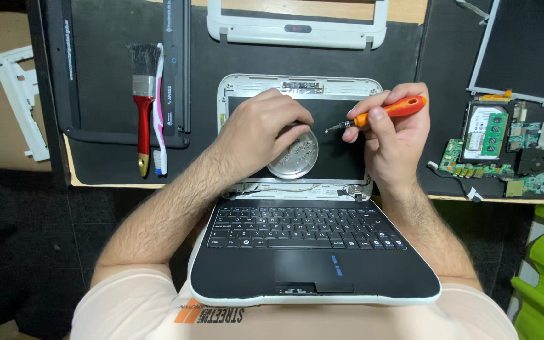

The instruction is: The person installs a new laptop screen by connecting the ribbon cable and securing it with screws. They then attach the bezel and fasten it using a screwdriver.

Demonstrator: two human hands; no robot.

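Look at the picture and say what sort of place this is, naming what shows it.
Probably an electronics repair bench. A small laptop lies opened up with its screen removed, a bare green circuit board sits to the right, and the right hand holds an orange screwdriver while the left hand reaches into a metal dish of screws.

orange-handled screwdriver [382, 113]: near level, tip left | round metal screw dish [297, 157]: on laptop lid

An electronics repair workshop is showing here: a bare circuit board [505, 148], a detached screen panel [527, 47] and a cleaning brush [143, 101] are lying on the surface [108, 157].
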